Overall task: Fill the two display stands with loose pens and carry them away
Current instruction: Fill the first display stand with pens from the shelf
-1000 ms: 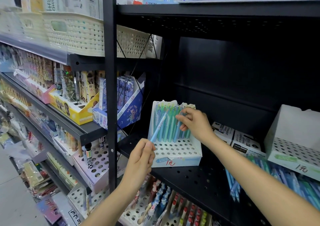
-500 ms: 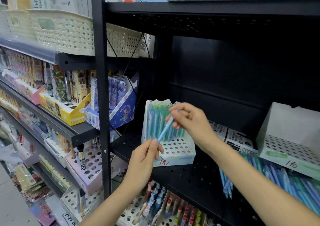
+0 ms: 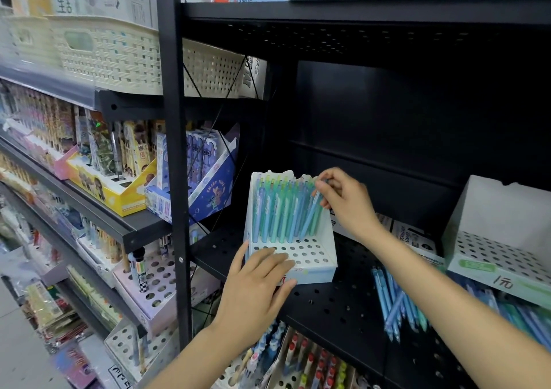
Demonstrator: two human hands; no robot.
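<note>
A white perforated display stand [image 3: 310, 257] stands on the black shelf, its back rows filled with several blue and green pens [image 3: 277, 209]. My right hand [image 3: 346, 201] pinches the top of a blue pen [image 3: 311, 214] that leans in the stand's right back row. My left hand [image 3: 259, 281] rests with straight fingers on the stand's front left corner. A second white stand [image 3: 501, 239], with no pens in it, sits at the right. Loose blue and green pens [image 3: 396, 305] lie on the shelf between and in front of the stands.
A black upright post [image 3: 174, 180] stands left of the stand. Flat printed boxes [image 3: 414, 236] lie behind my right arm. Left shelves hold stationery boxes [image 3: 190, 177] and cream baskets [image 3: 110, 57]. More pen stands [image 3: 307, 362] sit on the shelf below.
My left hand let go of the blue pen and moved onto the stand's front corner. My right hand carried the pen into the back row, where its tip now sits.
</note>
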